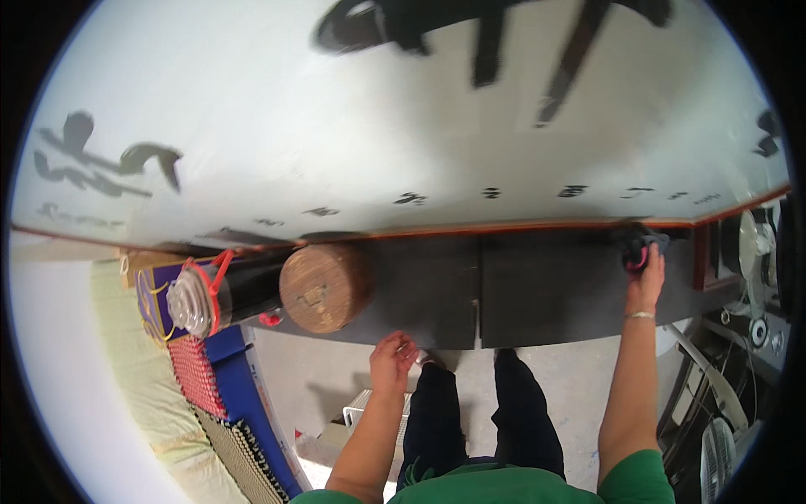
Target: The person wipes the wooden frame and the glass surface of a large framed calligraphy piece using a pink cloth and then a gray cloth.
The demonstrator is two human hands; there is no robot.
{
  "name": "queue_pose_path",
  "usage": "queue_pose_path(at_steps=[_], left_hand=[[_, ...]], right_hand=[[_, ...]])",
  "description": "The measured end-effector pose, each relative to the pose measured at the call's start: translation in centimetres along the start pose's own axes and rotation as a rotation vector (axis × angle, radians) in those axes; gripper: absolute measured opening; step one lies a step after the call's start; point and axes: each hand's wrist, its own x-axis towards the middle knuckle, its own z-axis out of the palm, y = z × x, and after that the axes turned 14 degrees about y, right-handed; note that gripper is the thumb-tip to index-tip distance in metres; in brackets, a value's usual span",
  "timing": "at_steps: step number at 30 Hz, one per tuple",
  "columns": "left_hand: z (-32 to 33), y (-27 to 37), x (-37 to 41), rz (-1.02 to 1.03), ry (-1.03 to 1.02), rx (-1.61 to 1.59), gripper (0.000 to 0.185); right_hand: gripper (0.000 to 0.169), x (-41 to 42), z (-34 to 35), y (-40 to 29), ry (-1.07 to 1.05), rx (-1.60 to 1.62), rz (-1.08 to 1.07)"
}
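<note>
My right hand (648, 277) grips a dark cloth (655, 239) with a bit of pink showing. It is at the right part of a black tabletop (541, 290), close to the orange-brown lower edge of a large white panel. My left hand (393, 362) hangs just in front of the tabletop's near edge, fingers loosely curled and nothing in them. A round wooden block (324, 288) stands on the tabletop to the left. Beside it is a large jar (245, 286) of dark contents with a clear lid and red handle.
The white panel (378, 138) bears black brush writing. A purple box (160, 309) and woven red-and-white fabric (198, 375) lie at the left. White fans (718, 453) stand at the right. A white wire rack (359, 409) sits on the floor.
</note>
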Motion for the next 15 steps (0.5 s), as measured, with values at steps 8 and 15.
queue_pose_path(at_steps=[8,15], left_hand=[[-5.1,8.4,2.0,0.557,0.528,-0.020,0.029],[-0.4,16.7,2.2,1.538,0.381,1.011,0.045]], right_hand=[[0.025,-3.3,7.4,8.7,-0.057,-0.025,0.066],[0.025,-12.9,11.1,12.3,-0.081,-0.184,0.090]])
